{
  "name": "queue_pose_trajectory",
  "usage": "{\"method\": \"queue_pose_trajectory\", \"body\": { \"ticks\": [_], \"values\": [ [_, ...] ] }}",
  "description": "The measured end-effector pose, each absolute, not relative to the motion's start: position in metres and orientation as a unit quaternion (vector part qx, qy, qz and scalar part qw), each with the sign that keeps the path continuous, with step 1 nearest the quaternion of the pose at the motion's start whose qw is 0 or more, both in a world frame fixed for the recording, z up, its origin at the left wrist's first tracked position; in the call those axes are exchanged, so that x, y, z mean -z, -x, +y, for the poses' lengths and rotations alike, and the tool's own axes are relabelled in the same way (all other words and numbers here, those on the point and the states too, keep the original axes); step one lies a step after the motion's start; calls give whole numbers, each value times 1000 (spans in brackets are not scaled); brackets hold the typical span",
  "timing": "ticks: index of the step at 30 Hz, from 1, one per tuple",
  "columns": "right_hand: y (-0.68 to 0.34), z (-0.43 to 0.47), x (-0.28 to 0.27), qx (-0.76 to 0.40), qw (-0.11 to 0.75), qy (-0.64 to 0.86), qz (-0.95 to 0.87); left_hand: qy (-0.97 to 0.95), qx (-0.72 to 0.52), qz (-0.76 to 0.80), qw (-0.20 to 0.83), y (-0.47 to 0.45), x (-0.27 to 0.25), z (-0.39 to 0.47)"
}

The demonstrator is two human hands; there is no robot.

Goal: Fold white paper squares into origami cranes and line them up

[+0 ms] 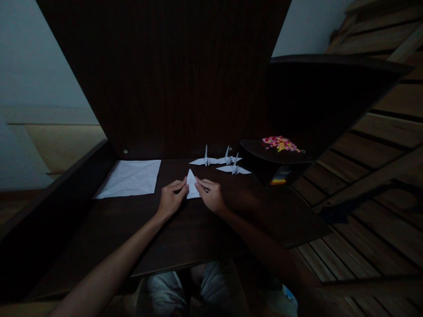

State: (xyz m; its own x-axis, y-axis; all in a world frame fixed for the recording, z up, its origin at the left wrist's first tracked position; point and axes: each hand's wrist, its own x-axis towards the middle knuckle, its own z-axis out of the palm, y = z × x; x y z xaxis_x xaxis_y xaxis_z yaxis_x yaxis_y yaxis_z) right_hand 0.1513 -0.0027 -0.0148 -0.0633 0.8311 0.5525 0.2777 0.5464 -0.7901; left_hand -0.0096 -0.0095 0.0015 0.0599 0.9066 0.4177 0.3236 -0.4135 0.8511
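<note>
My left hand (172, 196) and right hand (212, 195) pinch opposite sides of the paper (191, 188). I'd align edges before pressing, keeping the point crisp.

Home-like setting: dark desk (185, 240), side shelf (259, 149)

Head cam above desk (178, 242), fwd & down, both hands (172, 197) (213, 197) nr ctr

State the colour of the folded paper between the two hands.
The folded paper is white, bluish in the dim light; see the head view.
</note>
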Motion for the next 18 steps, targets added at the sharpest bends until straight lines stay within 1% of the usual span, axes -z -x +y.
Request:
{"method": "queue_pose_trajectory", "body": {
  "ticks": [4,10,12,18],
  "values": [
    [-151,-2,15,-276,556,403,-673,-675,-506,453,287,10,0,-8],
    [-147,6,19,-419,576,399,-577,-656,-514,465,301,8,0,-7],
    [-148,7,17,-450,578,400,-550,-647,-515,470,309,8,0,-6],
    [-151,9,13,-483,574,410,-519,-646,-518,446,340,7,0,-5]
  ]
}}
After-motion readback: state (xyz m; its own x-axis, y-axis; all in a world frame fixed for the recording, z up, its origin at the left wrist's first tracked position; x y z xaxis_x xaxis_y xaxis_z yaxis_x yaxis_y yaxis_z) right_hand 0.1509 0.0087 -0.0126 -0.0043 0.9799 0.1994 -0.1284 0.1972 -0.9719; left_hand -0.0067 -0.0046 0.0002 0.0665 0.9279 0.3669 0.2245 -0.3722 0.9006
